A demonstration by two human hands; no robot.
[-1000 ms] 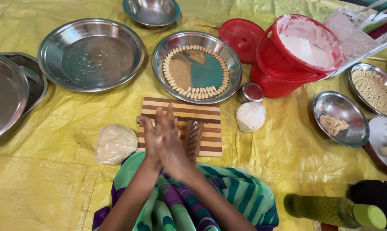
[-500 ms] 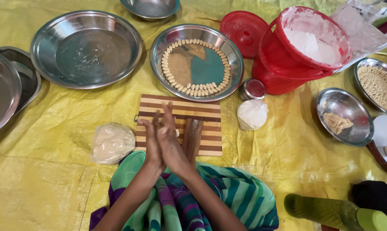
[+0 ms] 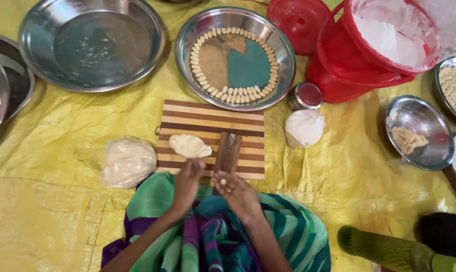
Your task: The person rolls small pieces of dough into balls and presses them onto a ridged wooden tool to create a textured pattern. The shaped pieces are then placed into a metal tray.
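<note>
Parted now, left hand (image 3: 187,182) hangs loose while open right hand (image 3: 236,191) cradles a tiny pale dough ball (image 3: 223,181).

Yellow sheet (image 3: 61,221) carrying: large empty steel pan (image 3: 92,43), far left; steel dish (image 3: 235,58) ringed with small pale pieces, far centre; red lid (image 3: 298,22); red bucket (image 3: 384,50) of white flour, far right corner; small red-capped tin (image 3: 304,95); white bag (image 3: 303,128); wrapped dough (image 3: 127,162), left; green bottle (image 3: 389,249), near right corner.
</note>
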